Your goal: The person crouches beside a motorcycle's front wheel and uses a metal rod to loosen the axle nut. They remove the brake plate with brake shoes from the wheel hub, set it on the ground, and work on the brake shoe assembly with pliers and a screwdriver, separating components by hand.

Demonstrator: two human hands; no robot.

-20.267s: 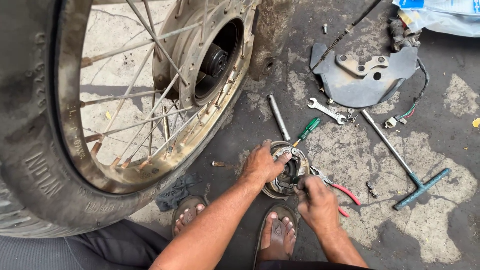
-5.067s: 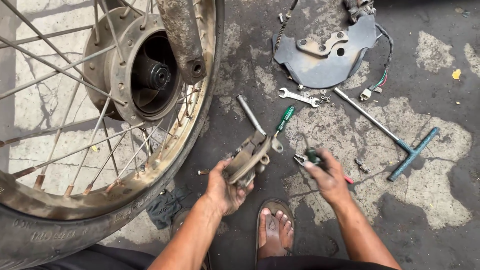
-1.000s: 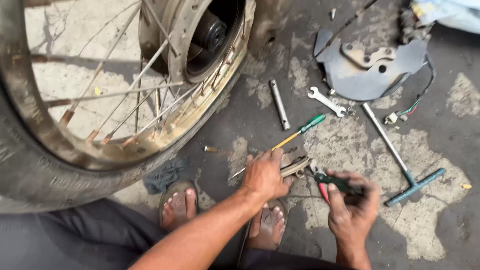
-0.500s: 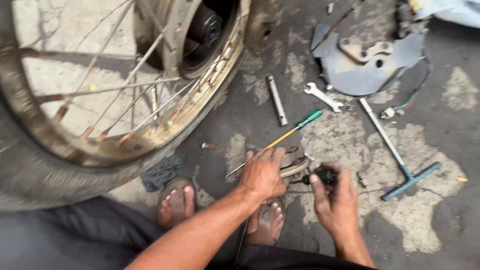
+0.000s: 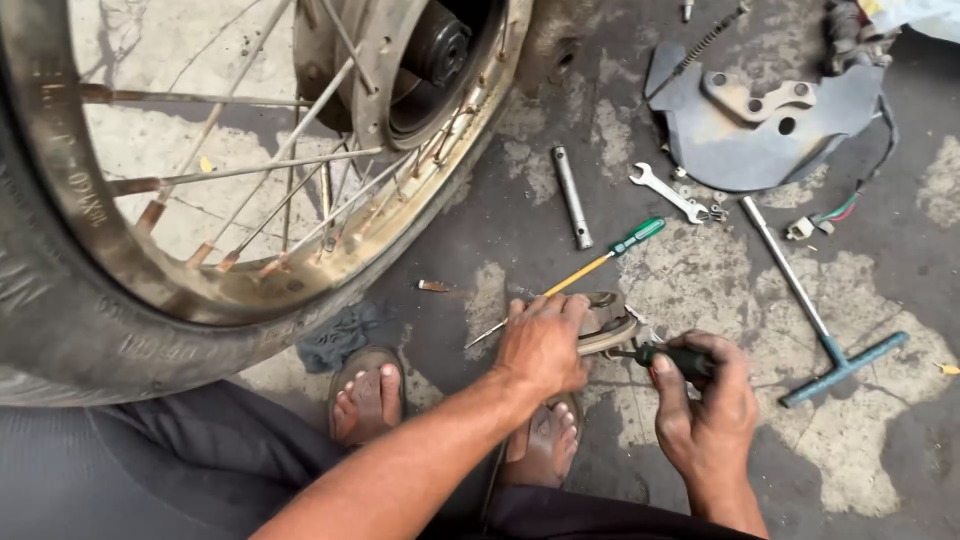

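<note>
Clearly the spoked wheel (image 5: 200,190) is off and lies tilted on the floor (image 5: 880,420), its hub (image 5: 430,50) open. Right of the wheel sit a grey plate (image 5: 760,130), a T-handled wrench (image 5: 820,310), a spanner (image 5: 668,192) and a green-handled screwdriver (image 5: 590,265). Nearer than these, the left hand (image 5: 545,345) presses down on the brake part (image 5: 605,325), fingers curled over it. The right hand (image 5: 705,400) grips a dark-handled tool (image 5: 670,357), probably pliers, at the part's edge. Reassembly remains undone.
</note>
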